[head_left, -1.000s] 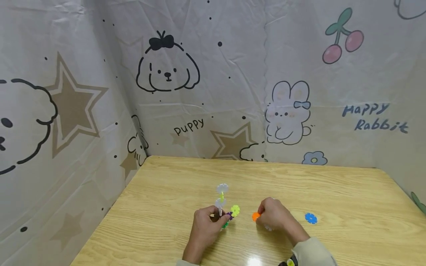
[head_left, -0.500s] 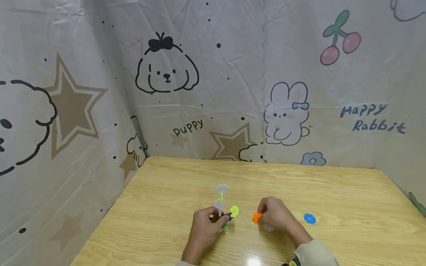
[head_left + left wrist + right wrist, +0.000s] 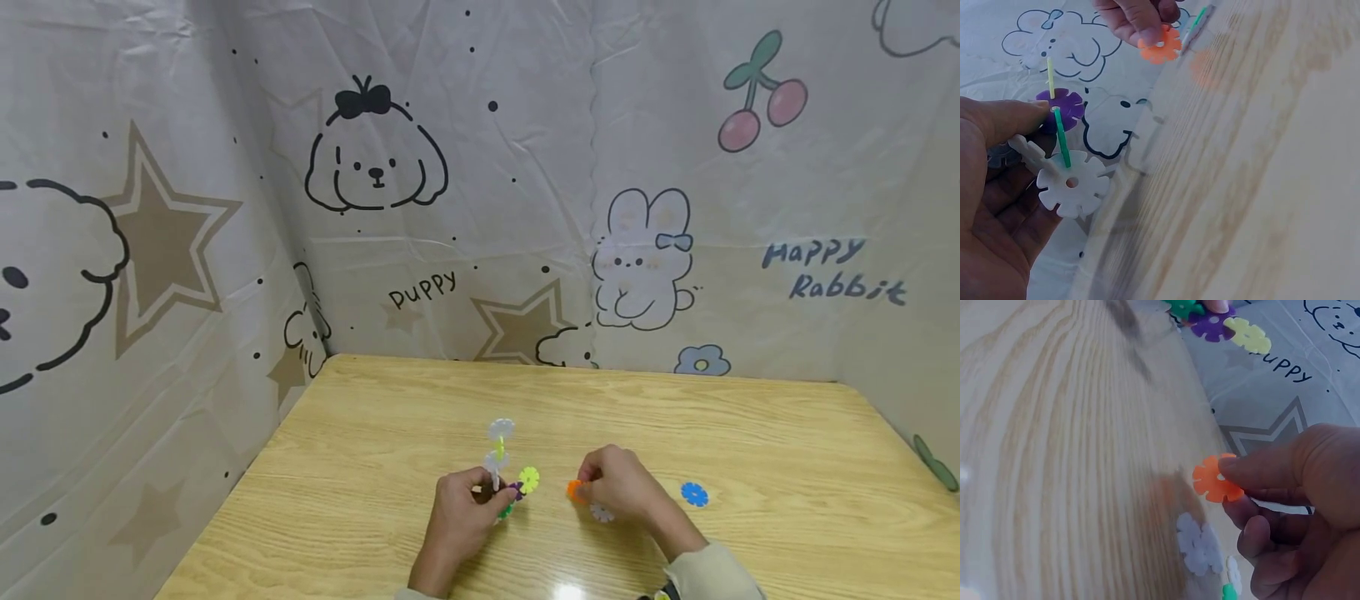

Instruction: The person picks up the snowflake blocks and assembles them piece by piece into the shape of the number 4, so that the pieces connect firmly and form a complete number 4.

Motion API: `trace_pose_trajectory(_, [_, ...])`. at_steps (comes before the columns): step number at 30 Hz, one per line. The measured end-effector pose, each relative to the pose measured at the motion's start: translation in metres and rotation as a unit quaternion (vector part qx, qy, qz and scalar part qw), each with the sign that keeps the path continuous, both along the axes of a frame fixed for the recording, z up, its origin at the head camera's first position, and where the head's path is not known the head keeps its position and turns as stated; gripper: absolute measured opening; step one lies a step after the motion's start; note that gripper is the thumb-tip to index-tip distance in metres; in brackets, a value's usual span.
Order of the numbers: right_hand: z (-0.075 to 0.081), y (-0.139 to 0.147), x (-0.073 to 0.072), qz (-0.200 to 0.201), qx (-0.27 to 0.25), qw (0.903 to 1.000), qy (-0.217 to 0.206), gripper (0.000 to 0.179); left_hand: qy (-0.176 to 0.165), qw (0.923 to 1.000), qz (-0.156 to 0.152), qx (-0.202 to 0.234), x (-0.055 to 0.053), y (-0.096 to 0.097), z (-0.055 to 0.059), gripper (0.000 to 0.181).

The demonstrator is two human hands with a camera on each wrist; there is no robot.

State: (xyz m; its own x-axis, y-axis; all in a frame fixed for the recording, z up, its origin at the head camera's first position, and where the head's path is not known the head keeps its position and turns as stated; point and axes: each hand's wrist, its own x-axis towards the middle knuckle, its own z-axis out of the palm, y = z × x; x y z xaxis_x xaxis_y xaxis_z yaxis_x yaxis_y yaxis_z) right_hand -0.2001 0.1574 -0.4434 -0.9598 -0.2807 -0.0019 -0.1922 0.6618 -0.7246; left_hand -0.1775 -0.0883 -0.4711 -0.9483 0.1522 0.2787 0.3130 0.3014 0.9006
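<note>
My left hand (image 3: 461,517) grips a chain of joined plastic snowflake discs between thumb and fingers. A purple disc (image 3: 1071,111) sits by the thumb. A green disc (image 3: 1062,139), seen edge-on, joins a white disc (image 3: 1082,184) in the left wrist view. The yellow disc (image 3: 529,479) sticks out to the right, while white and yellow discs rise above the hand. To the right, my right hand (image 3: 626,483) pinches a loose orange snowflake disc (image 3: 1210,479) between thumb and finger, held apart from the chain.
White discs (image 3: 1199,545) lie on the table under my right hand, beside a green piece (image 3: 1229,591). A blue disc (image 3: 694,494) rests farther right on the wooden table (image 3: 360,442). A printed cloth (image 3: 487,208) hangs behind the table.
The orange disc has turned slightly in my right fingers. My left hand keeps its grip on the chain, almost still. The head view has shifted a little.
</note>
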Motion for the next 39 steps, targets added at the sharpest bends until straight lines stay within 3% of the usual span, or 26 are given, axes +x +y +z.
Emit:
trace_pose_trajectory(11, [0.012,-0.004,0.002,-0.004,-0.060,0.9982,-0.004,0.012,-0.012,0.9996,-0.015,-0.021,0.001,0.000,-0.002,0.013])
trace_pose_trajectory(24, [0.025,-0.007,0.005,0.023,-0.112,0.9933,0.018,0.006,-0.009,0.9994,-0.021,-0.027,0.001,0.001,-0.001,0.013])
trace_pose_trajectory(39, [0.027,-0.014,0.007,0.025,-0.148,0.9882,0.029,0.005,-0.004,0.9995,-0.017,-0.027,0.001,0.003,0.001,0.013])
